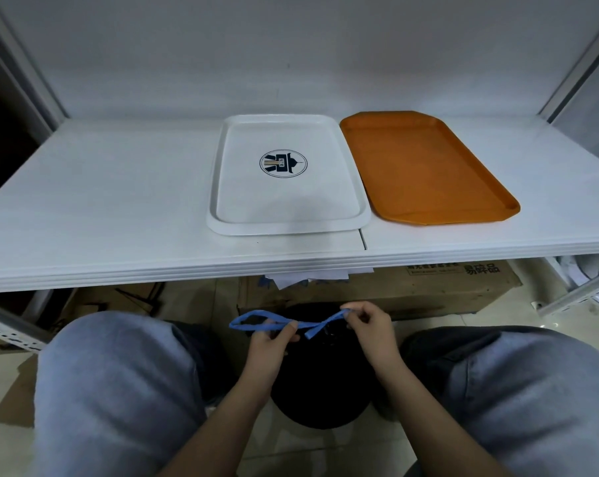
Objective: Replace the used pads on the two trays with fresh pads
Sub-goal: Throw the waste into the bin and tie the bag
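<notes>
Your left hand (269, 346) sits low in the view, at about 6 o'clock, between your knees. Its grip is pinched on the blue drawstring (284, 323): thumb and fingers curl round the strap where a loop extends toward 9 o'clock. The drawstring runs roughly level from that loop across to your right hand (372, 330), which is just beside the left, toward 3 o'clock of it. The right grip is also pinched on the drawstring, holding a smaller loop at its upper end; a short free end of the strap hangs down between the two hands. Both hands are held over a black bag (320, 401) resting on the floor between your legs.

The white table (102, 201) spans the view above the hands, toward 12 o'clock. The white tray (287, 208) lies flat near the table centre, with a round dark emblem printed on its base. The orange tray (425, 170) lies flat just beside it, at its 3 o'clock, turned slightly off parallel. Both tray surfaces show bare.

Under the table edge, a cardboard box (429, 287) stands on the floor with white sheets (308, 275) showing at its top; whether these are pads cannot be determined.
</notes>
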{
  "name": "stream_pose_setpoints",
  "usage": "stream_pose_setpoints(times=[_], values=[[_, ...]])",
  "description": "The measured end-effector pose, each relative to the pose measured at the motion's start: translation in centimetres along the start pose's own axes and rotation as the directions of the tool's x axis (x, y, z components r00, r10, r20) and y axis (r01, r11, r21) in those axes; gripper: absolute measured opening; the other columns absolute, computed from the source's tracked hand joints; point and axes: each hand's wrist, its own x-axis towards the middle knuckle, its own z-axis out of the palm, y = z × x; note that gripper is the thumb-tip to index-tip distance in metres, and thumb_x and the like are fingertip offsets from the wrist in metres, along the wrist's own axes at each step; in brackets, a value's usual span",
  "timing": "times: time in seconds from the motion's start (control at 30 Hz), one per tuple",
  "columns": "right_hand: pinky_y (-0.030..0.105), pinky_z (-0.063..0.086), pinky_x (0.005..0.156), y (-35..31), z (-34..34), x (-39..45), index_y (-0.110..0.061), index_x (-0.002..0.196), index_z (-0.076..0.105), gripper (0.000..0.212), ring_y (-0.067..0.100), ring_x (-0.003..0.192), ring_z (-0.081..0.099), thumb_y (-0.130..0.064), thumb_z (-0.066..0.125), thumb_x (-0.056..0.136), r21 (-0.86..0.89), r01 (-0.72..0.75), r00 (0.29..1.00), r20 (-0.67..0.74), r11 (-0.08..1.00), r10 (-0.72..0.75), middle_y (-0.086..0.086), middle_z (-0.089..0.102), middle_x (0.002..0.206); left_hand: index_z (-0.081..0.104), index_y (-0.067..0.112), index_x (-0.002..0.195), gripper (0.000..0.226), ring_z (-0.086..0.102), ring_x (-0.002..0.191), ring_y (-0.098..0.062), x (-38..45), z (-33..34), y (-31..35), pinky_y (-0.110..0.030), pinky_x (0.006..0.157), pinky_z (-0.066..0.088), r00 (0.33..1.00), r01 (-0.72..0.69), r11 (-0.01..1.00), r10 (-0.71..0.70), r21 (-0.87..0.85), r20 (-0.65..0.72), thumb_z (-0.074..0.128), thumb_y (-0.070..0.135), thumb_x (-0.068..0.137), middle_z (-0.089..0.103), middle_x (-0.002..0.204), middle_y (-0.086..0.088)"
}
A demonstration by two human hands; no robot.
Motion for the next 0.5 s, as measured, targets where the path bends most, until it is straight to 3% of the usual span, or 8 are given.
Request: stream_pose_setpoints(times=[0.07, 0.13, 0.27, 0.33, 0.4, 0.5], values=[[0.014, 0.049, 0.064, 0.44, -0.31, -0.1, -0.026, 0.086, 0.065, 0.015, 0.007, 0.077, 0.06, -0.013, 0.06, 0.091, -0.17, 0.063, 0.997, -0.036, 0.983, -0.071, -0.011, 0.064, 0.082, 0.061, 0.003, 0.106, 0.018, 0.063, 0.082, -0.012, -0.01, -0.2, -0.1, -0.017, 0.058, 0.049, 0.999, 0.031, 0.999, -0.031, 0.021, -0.018, 0.057, 0.016, 0.094, 0.066, 0.093, -0.006], [0.025, 0.052, 0.067, 0.63, -0.42, -0.06, -0.032, 0.086, 0.065, 0.015, 0.005, 0.078, 0.061, -0.018, 0.061, 0.091, -0.34, 0.102, 0.992, -0.041, 0.935, -0.123, -0.015, 0.065, 0.086, 0.061, 0.004, 0.105, 0.017, 0.062, 0.083, -0.011, 0.03, -0.35, -0.46, -0.021, 0.067, 0.047, 0.998, 0.055, 0.998, -0.054, 0.036, -0.035, 0.057, 0.016, 0.094, 0.066, 0.093, -0.004], [0.029, 0.051, 0.063, 0.35, -0.12, -0.15, -0.03, 0.089, 0.066, 0.013, 0.005, 0.078, 0.061, -0.02, 0.059, 0.092, -0.417, 0.095, 0.99, -0.054, 0.904, -0.129, -0.019, 0.062, 0.086, 0.063, 0.008, 0.095, 0.01, 0.062, 0.084, -0.011, 0.14, -0.69, -0.39, -0.025, 0.073, 0.045, 0.996, 0.054, 0.997, -0.05, 0.059, -0.067, 0.059, 0.017, 0.093, 0.067, 0.092, -0.003], [0.028, 0.05, 0.062, 0.46, 0.01, -0.16, -0.029, 0.09, 0.066, 0.013, 0.006, 0.077, 0.06, -0.02, 0.059, 0.092, -0.392, 0.084, 0.989, -0.077, 0.916, -0.124, -0.018, 0.062, 0.085, 0.065, 0.011, 0.092, 0.01, 0.063, 0.087, -0.013, 0.02, -0.88, -0.27, -0.024, 0.069, 0.045, 0.998, 0.055, 0.996, -0.051, 0.073, -0.044, 0.059, 0.018, 0.093, 0.069, 0.094, -0.003], [0.026, 0.049, 0.066, 0.65, 0.06, 0.04, -0.03, 0.084, 0.063, 0.017, 0.007, 0.076, 0.059, -0.015, 0.059, 0.092, -0.259, 0.057, 0.995, -0.065, 0.964, -0.076, -0.014, 0.063, 0.082, 0.066, 0.012, 0.097, 0.015, 0.065, 0.095, -0.016, -0.11, -0.99, -0.17, -0.026, 0.073, 0.046, 0.996, 0.092, 0.995, -0.093, 0.023, 0.012, 0.058, 0.023, 0.094, 0.072, 0.098, -0.003], [0.011, 0.045, 0.07, 0.77, -0.09, 0.26, -0.023, 0.083, 0.062, 0.02, 0.005, 0.08, 0.057, -0.007, 0.056, 0.093, -0.045, 0.044, 0.997, 0.066, 0.998, -0.041, -0.006, 0.063, 0.084, 0.064, 0.014, 0.1, 0.025, 0.065, 0.092, -0.018, -0.21, -0.98, -0.46, -0.03, 0.077, 0.045, 0.976, 0.216, 0.973, -0.217, -0.085, 0.001, 0.05, 0.035, 0.096, 0.073, 0.096, -0.004]])
